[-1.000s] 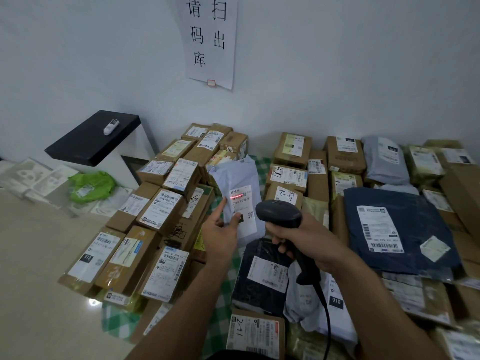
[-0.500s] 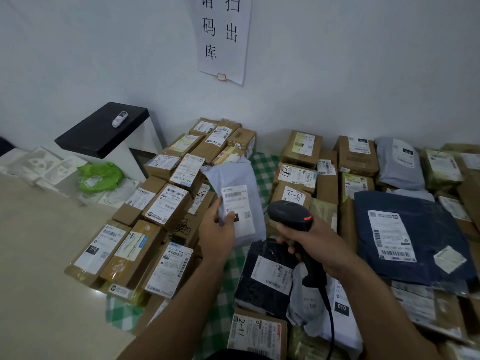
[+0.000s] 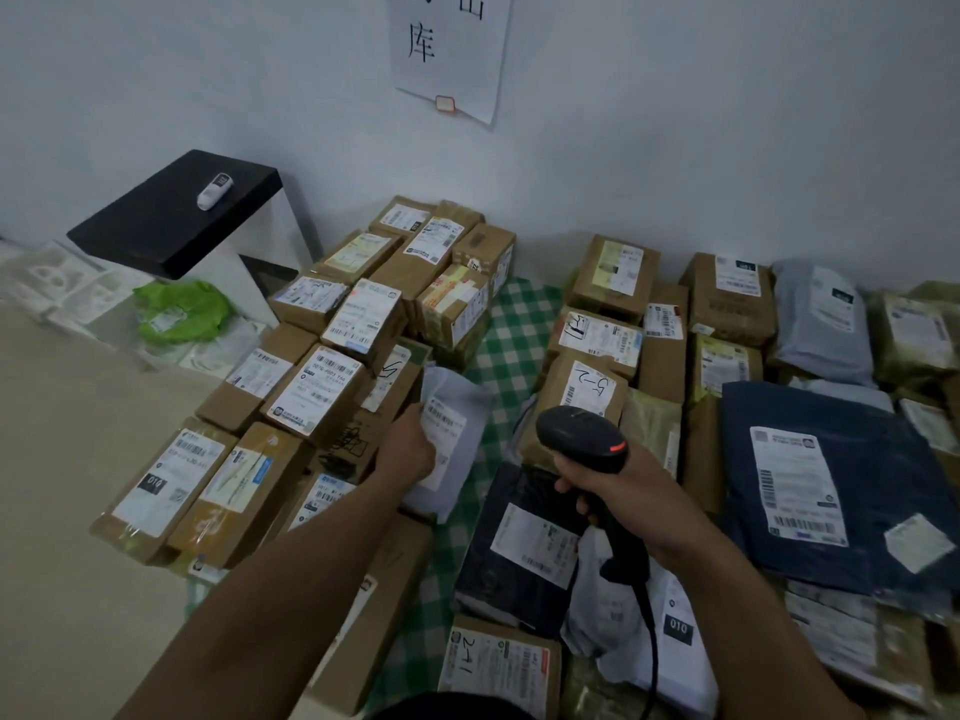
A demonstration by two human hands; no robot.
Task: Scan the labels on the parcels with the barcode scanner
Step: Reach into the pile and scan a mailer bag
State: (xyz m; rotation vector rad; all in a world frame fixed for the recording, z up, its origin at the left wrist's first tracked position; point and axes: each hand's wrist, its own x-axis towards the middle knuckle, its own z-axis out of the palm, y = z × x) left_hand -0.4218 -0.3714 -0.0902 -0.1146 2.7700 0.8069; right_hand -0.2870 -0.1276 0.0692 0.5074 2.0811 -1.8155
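Observation:
My left hand (image 3: 408,452) grips the left edge of a pale grey mailer bag (image 3: 457,428) with a white label, held low beside the stack of brown boxes (image 3: 311,387). My right hand (image 3: 618,491) grips the handle of a black barcode scanner (image 3: 582,439), whose head points up and left and shows a small red light. No red scan line shows on the mailer's label. Below the scanner lies a dark parcel (image 3: 519,543) with a white label.
Labelled cardboard boxes cover the green checked cloth (image 3: 514,335) left and right. A large navy bag (image 3: 821,485) lies at right. A black-topped stand (image 3: 171,215) with a small white device stands at left; the floor (image 3: 78,485) lies beyond the boxes.
The red scan line on the mailer's label has gone out. My left hand has lowered the mailer down and left toward the boxes. The scanner has stayed roughly in place.

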